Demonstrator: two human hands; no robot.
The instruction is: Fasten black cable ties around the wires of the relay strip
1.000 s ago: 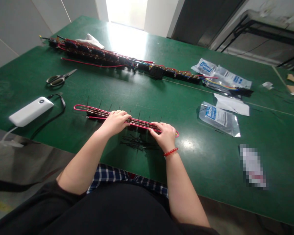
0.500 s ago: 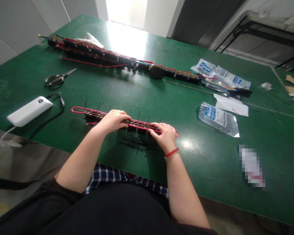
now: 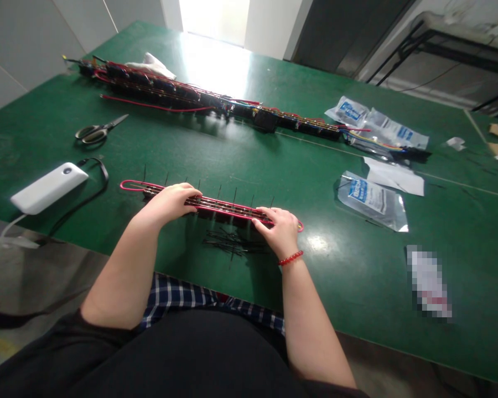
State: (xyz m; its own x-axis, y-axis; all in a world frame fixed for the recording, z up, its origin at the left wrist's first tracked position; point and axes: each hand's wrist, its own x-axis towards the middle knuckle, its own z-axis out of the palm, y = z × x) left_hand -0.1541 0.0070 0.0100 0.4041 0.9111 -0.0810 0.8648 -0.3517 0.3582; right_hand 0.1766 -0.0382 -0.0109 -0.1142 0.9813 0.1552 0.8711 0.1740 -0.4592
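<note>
Narrow wired strip, 1, lying on the table under 2 hands.
Green table (image 3: 348, 276); long wired assembly (image 3: 161, 88), 1, well beyond; narrow wired strip (image 3: 228, 208), 1, in front of the body, long axis side to side, its right end slightly nearer the body; right hand (image 3: 283, 228), 1, partly closed across the strip just inside its right end; left hand (image 3: 170, 202), 1, likewise partly closed, farther in from the red loop (image 3: 128, 184) at the left end; black ties (image 3: 228, 243), heaped just on the near side, between the hands.
</note>
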